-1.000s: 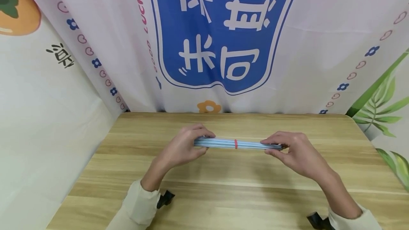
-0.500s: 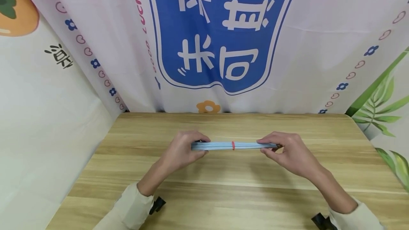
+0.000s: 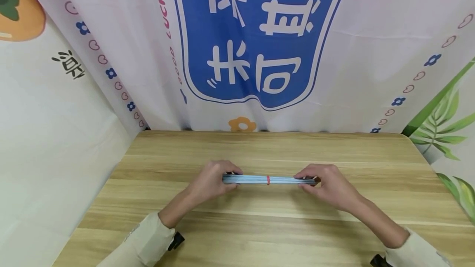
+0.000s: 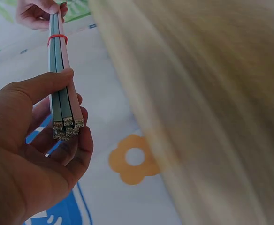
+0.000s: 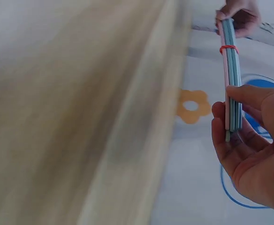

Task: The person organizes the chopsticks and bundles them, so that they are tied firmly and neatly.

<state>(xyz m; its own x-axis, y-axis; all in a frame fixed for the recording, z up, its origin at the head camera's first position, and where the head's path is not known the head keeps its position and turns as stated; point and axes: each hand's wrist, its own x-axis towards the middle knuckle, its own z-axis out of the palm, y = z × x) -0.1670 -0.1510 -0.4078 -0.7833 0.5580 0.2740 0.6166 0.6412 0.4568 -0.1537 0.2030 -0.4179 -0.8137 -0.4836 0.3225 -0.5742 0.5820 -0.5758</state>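
A bundle of chopsticks (image 3: 252,179) in pale blue, green and pink lies level between both hands, close over the table. A red rubber band (image 3: 268,180) circles it near the middle. My left hand (image 3: 211,181) grips the thicker end, thumb on one side and fingers on the other. In the left wrist view the square, speckled ends of the chopsticks (image 4: 66,129) show past the thumb. My right hand (image 3: 330,185) pinches the thinner end. One chopstick tip (image 5: 227,136) sticks out a little beyond the others in the right wrist view.
The wood-grain table (image 3: 252,234) spreads under both hands. Behind it hangs a white curtain (image 3: 371,61) with a blue printed panel, and more printed cloth (image 3: 55,143) covers the left side. Black wrist mounts (image 3: 176,241) stick out at the sleeves.
Both hands have brought the chopstick bundle nearer to me and slightly to the left. The grip at each end stays the same.
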